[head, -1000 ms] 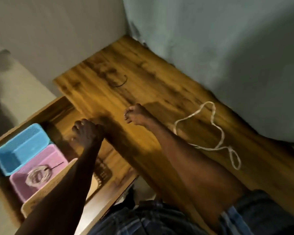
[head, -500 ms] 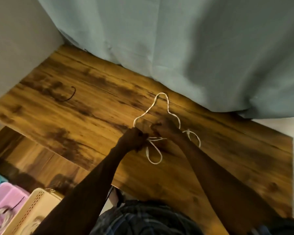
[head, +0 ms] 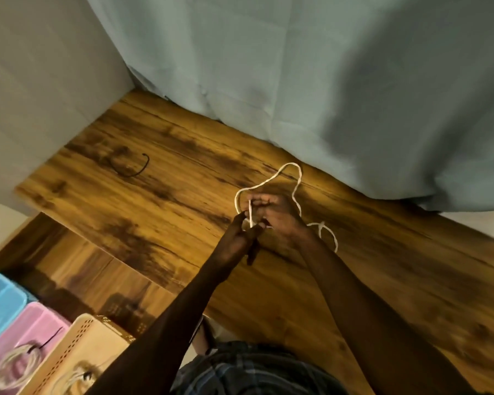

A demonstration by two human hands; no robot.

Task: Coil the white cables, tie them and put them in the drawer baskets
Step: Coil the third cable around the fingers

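A white cable [head: 268, 181] lies in a loose loop on the wooden tabletop [head: 183, 212], its far bend near the curtain. My right hand [head: 277, 216] grips the cable with fingers curled, a short stretch standing upright in front of it. My left hand [head: 241, 238] pinches the cable's lower part just left of it; the two hands touch. Another loop of the cable trails out to the right of my right wrist. In the open drawer at the lower left, the pink basket [head: 40, 323] and the beige basket [head: 89, 346] each hold a coiled white cable.
A short black tie wire [head: 134, 171] lies on the tabletop at the far left. A blue basket [head: 0, 303] stands in the drawer beside the pink one. A blue-grey curtain [head: 325, 95] hangs along the table's far edge, a wall at the left.
Both hands moved from the drawer side to the white cable and took hold of it. They have now lifted a stretch of it upright between them. The view swung right.
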